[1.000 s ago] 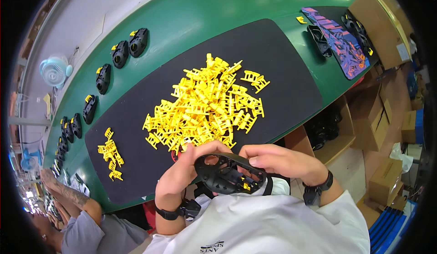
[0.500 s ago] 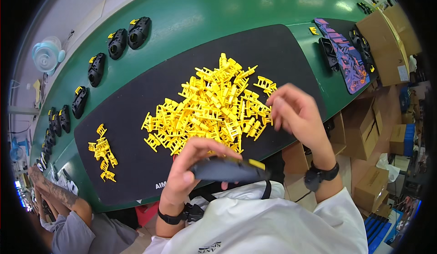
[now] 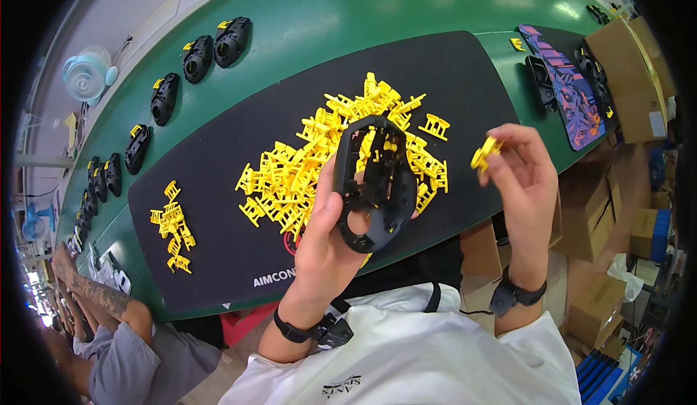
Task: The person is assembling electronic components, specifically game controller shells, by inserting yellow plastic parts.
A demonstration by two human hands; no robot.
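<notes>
Over the near side of the yellow pile, my left hand [image 3: 316, 260] grips a black plastic mouse shell [image 3: 398, 213]. Its hollow, ribbed inside faces up, with round and long cutouts, and yellow shows in the upper part. To the right, my right hand [image 3: 528, 180] pinches a small yellow plastic clip [image 3: 482, 154] between thumb and fingers, apart from the shell. Many more yellow clips [image 3: 287, 183] are heaped on the black mat [image 3: 218, 194], partly hidden behind the shell. One loose clip [image 3: 435, 126] lies at the heap's right edge.
A smaller group of clips [image 3: 173, 220] lies at the mat's left. Black shells with yellow clips [image 3: 232, 42] line the green table's [image 3: 312, 24] far left side. A purple patterned mat [image 3: 563, 89] and cartons [image 3: 624, 78] are at right. Another person's forearm [image 3: 102, 296] rests at lower left.
My left hand has raised the mouse shell and turned its hollow inside into view. My right hand has moved right, away from the heap, and now shows a yellow clip in its fingers.
</notes>
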